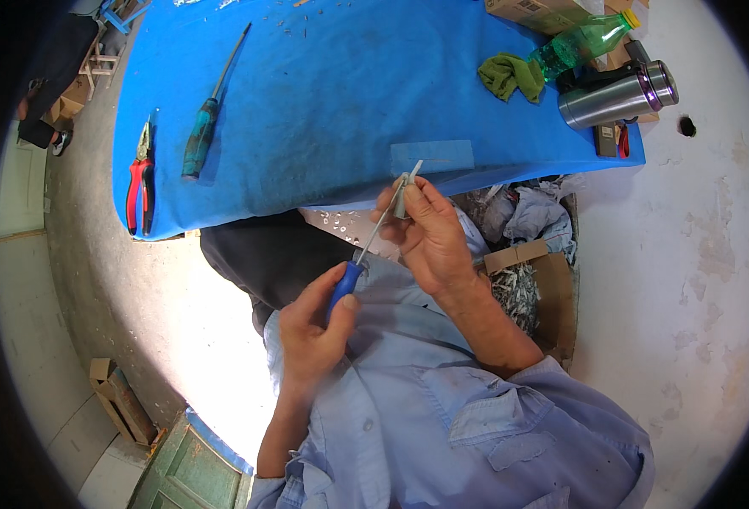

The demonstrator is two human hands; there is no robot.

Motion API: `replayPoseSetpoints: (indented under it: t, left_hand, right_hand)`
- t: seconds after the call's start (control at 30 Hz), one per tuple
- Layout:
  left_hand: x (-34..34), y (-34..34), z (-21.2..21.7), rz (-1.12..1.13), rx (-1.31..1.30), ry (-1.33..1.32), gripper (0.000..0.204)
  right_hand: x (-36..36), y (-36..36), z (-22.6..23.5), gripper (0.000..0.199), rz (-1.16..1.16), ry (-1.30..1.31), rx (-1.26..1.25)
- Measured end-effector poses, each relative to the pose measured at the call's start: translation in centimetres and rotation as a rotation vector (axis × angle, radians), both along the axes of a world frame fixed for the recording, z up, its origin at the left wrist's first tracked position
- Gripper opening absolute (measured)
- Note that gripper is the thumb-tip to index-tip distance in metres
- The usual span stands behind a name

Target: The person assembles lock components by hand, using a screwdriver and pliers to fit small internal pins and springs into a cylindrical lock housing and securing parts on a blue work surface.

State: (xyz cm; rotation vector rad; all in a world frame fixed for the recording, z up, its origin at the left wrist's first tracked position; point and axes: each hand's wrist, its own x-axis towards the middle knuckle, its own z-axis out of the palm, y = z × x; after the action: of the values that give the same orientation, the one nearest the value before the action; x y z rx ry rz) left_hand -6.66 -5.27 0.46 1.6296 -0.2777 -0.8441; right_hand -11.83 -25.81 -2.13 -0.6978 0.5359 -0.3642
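Left hand: the left hand [313, 329] is closed around the handle of a blue-handled screwdriver [346, 290], thumb and fingers wrapped along the grip.
Screwdriver: shaft slants up and to the right, away from the body, its tip end at the piece in the other hand; exact seating of the tip is too small to tell.
Right hand: the right hand [434, 233] pinches a small pale piece [402, 202] between thumb and fingers.
Piece: held off the table, just beyond its near edge, above the lap; a narrow pale prong points up from it.
Blue-covered table [332, 119]: a translucent rectangular sheet [459, 155] lies at the near edge, just beyond the right hand.
Table, left side: red-handled pliers [148, 182] near a teal-handled screwdriver [199, 144], apart from each other, jaws and shaft pointing away.
Table, right side: green cloth [510, 76] by a green plastic bottle [574, 49]; steel flask [603, 102] lying on its side nearby.
Below right: open cardboard box [557, 293] holding many thin pale scraps [514, 297].
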Motion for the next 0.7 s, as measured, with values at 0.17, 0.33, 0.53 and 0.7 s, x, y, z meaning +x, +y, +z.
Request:
replayPoseSetpoints:
  t: [0.17,0.33,0.53,0.7]
  left_hand:
    - [-0.2,-1.1,-0.6,-0.051,0.059,-0.272,0.028]
    - [-0.6,-1.6,-0.5,-0.05,0.078,-0.36,0.023]
    - [-0.6,-1.8,-0.5,-0.046,0.062,-0.345,0.025]
    - [-0.9,-2.0,-0.6,-0.02,0.076,-0.359,0.026]
  right_hand:
    - [0.3,0.9,0.3,0.019,0.009,0.024,0.014]
    - [0.4,0.9,0.2,0.019,-0.004,0.029,0.012]
    - [0.6,0.9,0.4,0.019,0.004,0.029,0.014]
    - [0.6,0.9,0.4,0.019,0.002,0.037,0.011]
